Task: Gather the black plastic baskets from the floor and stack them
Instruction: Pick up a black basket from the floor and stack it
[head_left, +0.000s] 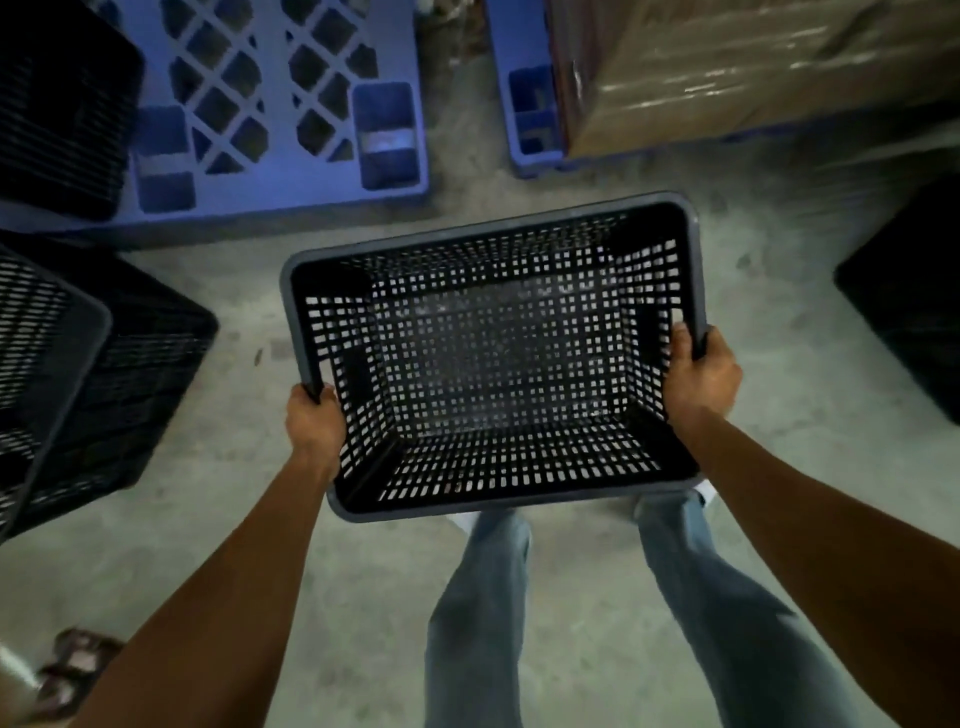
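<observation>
I hold a black perforated plastic basket (493, 358) in front of me above the concrete floor, its open side up and its inside empty. My left hand (314, 421) grips the rim at its near-left corner. My right hand (701, 374) grips the rim on its right side. At the left edge stands a stack of black baskets (130, 374), with a tilted basket rim (47, 353) over it. Another black basket (62, 104) sits on the blue pallet at top left. A dark basket (909, 291) stands at the right edge.
A blue plastic pallet (291, 104) lies ahead on the left. A second blue pallet (530, 104) at top right carries a wrapped cardboard box (753, 62). Another person's sandalled foot (72, 670) shows at bottom left. My legs in jeans (478, 623) are below the basket.
</observation>
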